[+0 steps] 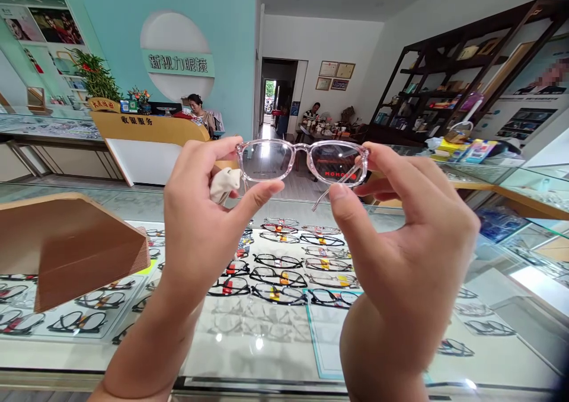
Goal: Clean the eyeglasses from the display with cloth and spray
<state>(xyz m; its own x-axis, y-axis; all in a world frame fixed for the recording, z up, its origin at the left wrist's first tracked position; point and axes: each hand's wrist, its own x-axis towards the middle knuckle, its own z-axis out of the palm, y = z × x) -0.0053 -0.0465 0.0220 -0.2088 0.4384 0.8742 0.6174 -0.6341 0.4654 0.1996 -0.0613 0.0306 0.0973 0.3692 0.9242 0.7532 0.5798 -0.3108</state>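
Clear glasses point(302, 149), free air above counter point(267, 345)

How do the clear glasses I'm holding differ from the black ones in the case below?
The clear glasses have a see-through frame; the black glasses have dark frames. The clear glasses are held up by the left hand and right hand; the black glasses lie in the case. The clear glasses show red print on one lens; the black glasses carry coloured tags. Both are full-rimmed.

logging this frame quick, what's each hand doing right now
Left hand: closed on the glasses and a cloth.
Right hand: closed on the glasses' other end.
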